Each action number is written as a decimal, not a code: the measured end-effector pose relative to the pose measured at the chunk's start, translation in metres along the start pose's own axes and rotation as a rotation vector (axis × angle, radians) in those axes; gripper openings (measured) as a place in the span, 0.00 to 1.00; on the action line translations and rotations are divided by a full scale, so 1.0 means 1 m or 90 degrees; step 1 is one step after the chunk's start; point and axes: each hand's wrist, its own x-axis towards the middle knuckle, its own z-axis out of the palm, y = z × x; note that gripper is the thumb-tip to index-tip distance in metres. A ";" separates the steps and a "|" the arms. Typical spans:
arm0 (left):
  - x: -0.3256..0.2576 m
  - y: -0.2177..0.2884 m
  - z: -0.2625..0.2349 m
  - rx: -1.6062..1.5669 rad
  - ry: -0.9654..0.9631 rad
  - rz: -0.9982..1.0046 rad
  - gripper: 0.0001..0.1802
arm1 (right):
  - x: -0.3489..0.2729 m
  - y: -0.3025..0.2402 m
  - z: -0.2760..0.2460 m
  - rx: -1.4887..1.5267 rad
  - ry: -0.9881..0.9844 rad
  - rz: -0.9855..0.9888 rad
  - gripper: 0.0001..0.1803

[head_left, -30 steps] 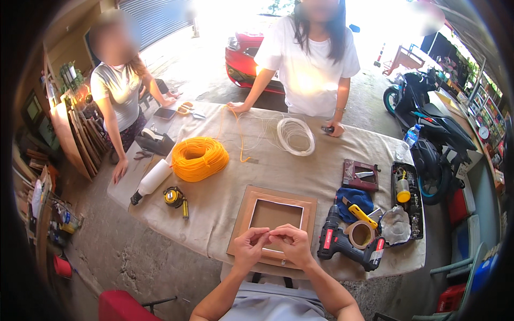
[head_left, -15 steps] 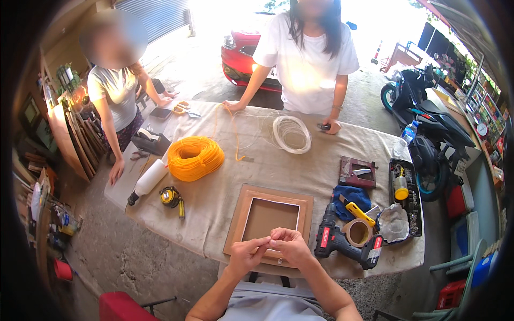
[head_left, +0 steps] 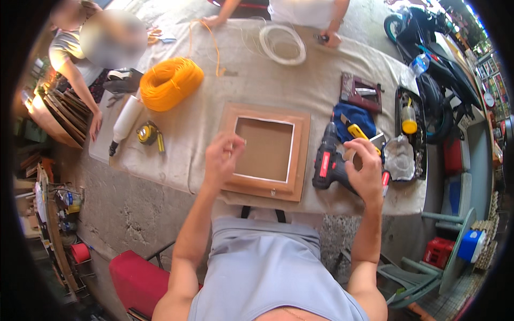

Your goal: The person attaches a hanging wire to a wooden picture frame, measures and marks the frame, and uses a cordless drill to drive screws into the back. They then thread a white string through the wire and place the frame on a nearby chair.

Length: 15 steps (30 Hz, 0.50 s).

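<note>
A brown square frame [head_left: 302, 150] with a white inner edge lies in front of me. Over its left side, my left hand [head_left: 222, 158] is closed in a pinch; a tiny light-coloured piece shows at the fingertips, too small to name. A small shiny fitting [head_left: 273, 192] sits on the frame's near edge. To the right, my right hand [head_left: 366, 168] hovers above the handle of a cordless drill [head_left: 324, 160], thumb and fingers curved apart. It mostly hides a tape roll behind it. A yellow utility knife [head_left: 356, 131] rests on a blue cloth [head_left: 348, 115] just beyond.
Orange rope coil [head_left: 171, 83], white bottle [head_left: 127, 120] and tape measure [head_left: 147, 132] lie left on the cloth-covered table [head_left: 225, 88]. A clear line coil [head_left: 300, 45] is at the far side; a maroon stapler [head_left: 361, 92] and tool tray [head_left: 420, 160] are right. Two people stand at the table.
My hands, together over the frame's near edge before, have parted: the left moved left and the right moved over the drill. The view has tilted downward.
</note>
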 end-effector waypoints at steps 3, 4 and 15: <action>0.036 -0.009 0.013 0.112 -0.062 0.064 0.06 | -0.007 0.023 -0.012 -0.148 -0.114 -0.013 0.26; 0.049 -0.014 0.017 0.156 -0.084 0.106 0.06 | -0.008 0.027 -0.011 -0.145 -0.155 0.003 0.27; 0.127 -0.058 0.083 0.297 -0.321 0.051 0.05 | -0.019 0.008 0.003 -0.308 -0.399 0.108 0.46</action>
